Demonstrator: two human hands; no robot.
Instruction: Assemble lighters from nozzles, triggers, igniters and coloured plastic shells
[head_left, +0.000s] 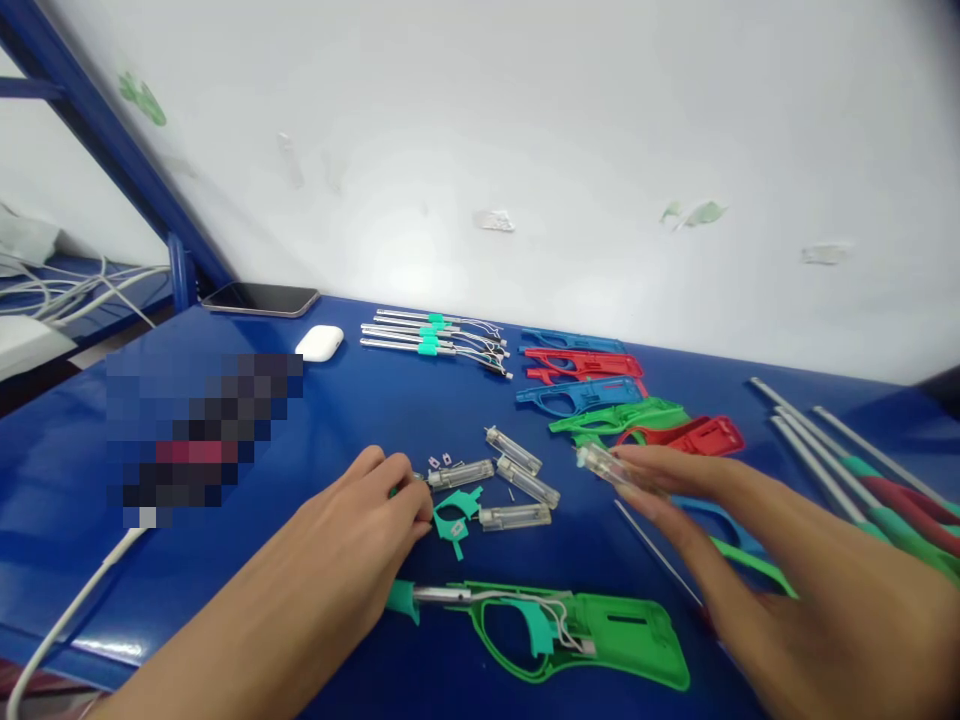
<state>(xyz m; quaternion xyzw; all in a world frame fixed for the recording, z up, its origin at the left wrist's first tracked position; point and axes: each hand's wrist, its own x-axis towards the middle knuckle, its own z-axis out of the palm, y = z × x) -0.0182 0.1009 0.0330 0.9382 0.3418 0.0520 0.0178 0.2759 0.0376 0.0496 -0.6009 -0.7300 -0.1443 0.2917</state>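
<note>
"Clear plastic tank (606, 466): where is it on your feed?"
"Above the blue table (300, 560), pinched in my right hand (840, 590), by thumb and fingers."
"And the left hand (367, 525)?"
"Curled just beside the teal piece (453, 520); from my distant seat, I cannot tell whether it grips anything."

Bright, even light; white glare on the glossy tabletop (300, 400); edges bowed; pixelated patch.

The blue table (360, 410) (glossy) carries a phone (261, 299), white case (319, 344), coloured casings (709, 437), clear cartridges (517, 517) and wired metal rods (401, 344).
</note>
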